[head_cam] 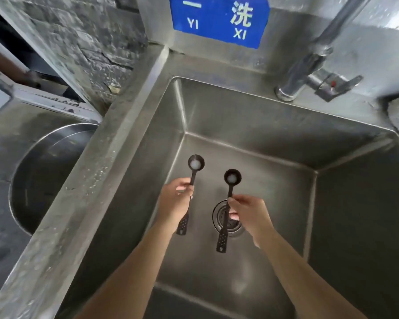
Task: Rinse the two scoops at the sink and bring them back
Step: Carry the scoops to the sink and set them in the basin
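Holding two dark, long-handled plastic scoops over the deep stainless steel sink (pixel 240 125), you keep both bowls facing up, probably so the whitish content inside does not spill too early. Your left hand (pixel 175 199) grips the left scoop (pixel 195 162) at mid-handle. Your right hand (pixel 251 215) pinches the right scoop (pixel 232 178) with its fingertips, above the round drain strainer (pixel 238 227). The scoops are apart and do not touch the basin. The chrome faucet (pixel 309 65) shows no visible stream, so rinsing seems not yet begun.

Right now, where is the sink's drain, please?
Head view: the round metal drain sits in the steel sink's floor, behind the right hand's black scoop.
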Available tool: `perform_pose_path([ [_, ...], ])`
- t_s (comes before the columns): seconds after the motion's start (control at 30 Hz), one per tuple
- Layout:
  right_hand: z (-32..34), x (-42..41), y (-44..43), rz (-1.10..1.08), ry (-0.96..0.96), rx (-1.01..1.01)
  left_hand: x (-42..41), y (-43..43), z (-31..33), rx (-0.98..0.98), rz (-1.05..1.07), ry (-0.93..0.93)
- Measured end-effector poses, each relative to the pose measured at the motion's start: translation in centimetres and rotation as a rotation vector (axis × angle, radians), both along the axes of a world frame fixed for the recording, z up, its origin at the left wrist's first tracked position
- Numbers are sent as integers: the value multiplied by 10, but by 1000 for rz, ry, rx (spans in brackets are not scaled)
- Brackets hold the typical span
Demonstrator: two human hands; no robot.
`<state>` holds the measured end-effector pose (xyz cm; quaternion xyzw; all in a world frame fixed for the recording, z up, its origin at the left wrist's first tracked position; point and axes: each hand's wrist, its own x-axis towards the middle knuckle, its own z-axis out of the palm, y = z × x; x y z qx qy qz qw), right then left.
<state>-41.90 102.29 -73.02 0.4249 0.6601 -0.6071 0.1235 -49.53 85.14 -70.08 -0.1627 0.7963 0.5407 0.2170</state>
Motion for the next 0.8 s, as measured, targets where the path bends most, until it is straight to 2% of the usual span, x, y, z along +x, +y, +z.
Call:
perform_pose_path([
  [0.13, -32, -30, -3, 6, 18, -67, -32, 6, -45, -11, 31, 31],
  [0.3, -64, -73, -4, 30, 14, -35, -63, 18, -92, -50, 93, 38],
  [0.53, -80, -115, -3, 117, -8, 115, -88, 27, -105, -174, 69, 86],
  [0.8, -83, -139, -3, 159, -25, 228, -92, 26, -105, -342, -31, 227],
])
